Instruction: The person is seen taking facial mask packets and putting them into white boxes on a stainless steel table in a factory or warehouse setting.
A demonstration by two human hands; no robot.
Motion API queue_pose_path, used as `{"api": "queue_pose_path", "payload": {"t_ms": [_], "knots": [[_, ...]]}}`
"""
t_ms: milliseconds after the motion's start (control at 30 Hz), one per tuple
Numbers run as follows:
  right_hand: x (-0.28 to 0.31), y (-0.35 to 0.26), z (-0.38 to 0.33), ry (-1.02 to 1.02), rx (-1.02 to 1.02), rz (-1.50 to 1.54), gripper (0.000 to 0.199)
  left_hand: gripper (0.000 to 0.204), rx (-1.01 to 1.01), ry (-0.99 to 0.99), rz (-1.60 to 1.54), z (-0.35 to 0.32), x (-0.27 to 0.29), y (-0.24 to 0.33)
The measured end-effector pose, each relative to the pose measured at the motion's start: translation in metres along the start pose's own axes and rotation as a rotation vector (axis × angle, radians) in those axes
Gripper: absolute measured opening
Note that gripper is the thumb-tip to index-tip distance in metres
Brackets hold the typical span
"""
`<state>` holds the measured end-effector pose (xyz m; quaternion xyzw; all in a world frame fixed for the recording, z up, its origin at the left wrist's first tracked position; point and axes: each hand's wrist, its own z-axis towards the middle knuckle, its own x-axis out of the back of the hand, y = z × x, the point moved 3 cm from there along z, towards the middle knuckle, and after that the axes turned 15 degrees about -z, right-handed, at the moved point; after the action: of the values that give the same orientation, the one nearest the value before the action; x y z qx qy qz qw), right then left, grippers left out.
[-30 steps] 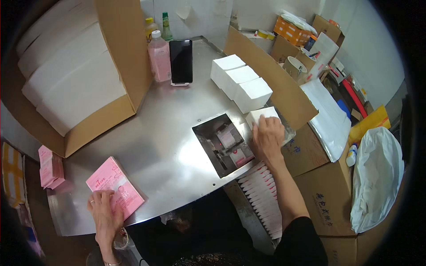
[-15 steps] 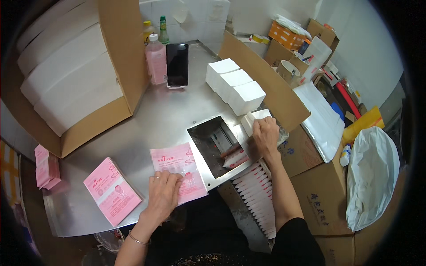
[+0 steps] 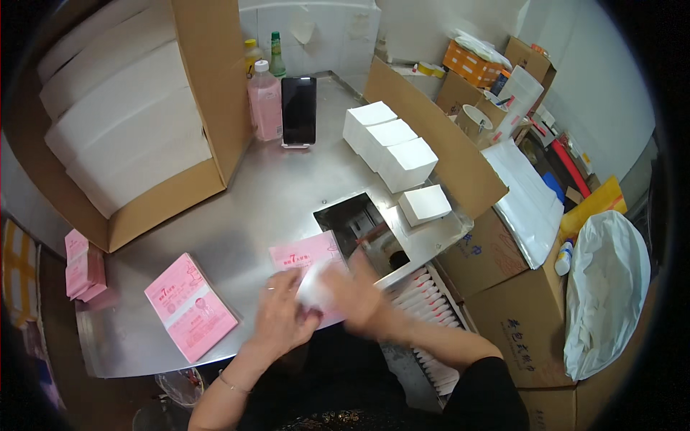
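Near the table's front edge, my left hand [image 3: 282, 310] is closed around a white folded tissue stack [image 3: 313, 286], held over a pink printed plastic bag [image 3: 305, 249]. My right hand [image 3: 359, 296] is at the right side of the white stack, smeared by motion, so its fingers do not show clearly. Just behind it is a rectangular opening [image 3: 336, 215] cut in the metal table, partly covered by that hand. A small white tissue block [image 3: 425, 205] stands to the right of the opening, and behind it is a row of white tissue blocks [image 3: 410, 164].
A pile of pink bags [image 3: 190, 309] lies left, more bags [image 3: 83, 266] at the far left. An open carton [image 3: 205, 93] of white tissues stands back left. A phone [image 3: 299, 111] stands by a pink bottle [image 3: 265, 104]. Filled packs [image 3: 430, 305] sit below the table's right edge.
My right hand has come from the white block at the right to my left hand. A white tissue stack is now over the pink bag. The view has shifted slightly.
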<state>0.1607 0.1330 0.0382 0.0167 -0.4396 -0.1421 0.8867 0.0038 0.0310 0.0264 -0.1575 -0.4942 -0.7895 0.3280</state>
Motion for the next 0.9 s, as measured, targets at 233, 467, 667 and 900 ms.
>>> {"api": "queue_pose_path", "payload": {"t_ms": [233, 467, 667, 900], "knots": [[-0.055, 0.0, 0.044, -0.405, -0.085, -0.051, 0.022, 0.077, 0.068, 0.042, 0.311, 0.014, -0.015, 0.005], [-0.002, 0.068, 0.007, -0.091, -0.441, -0.2, 0.028, 0.061, 0.111, -0.032, 0.493, 0.002, 0.006, -0.001], [-0.008, 0.165, -0.047, -0.116, -0.662, -0.652, 0.015, 0.071, 0.184, -0.065, 0.524, 0.023, -0.009, 0.012], [-0.005, 0.165, -0.051, -0.048, -0.723, -0.522, 0.013, 0.075, 0.072, -0.074, 0.526, 0.029, -0.003, 0.014]]}}
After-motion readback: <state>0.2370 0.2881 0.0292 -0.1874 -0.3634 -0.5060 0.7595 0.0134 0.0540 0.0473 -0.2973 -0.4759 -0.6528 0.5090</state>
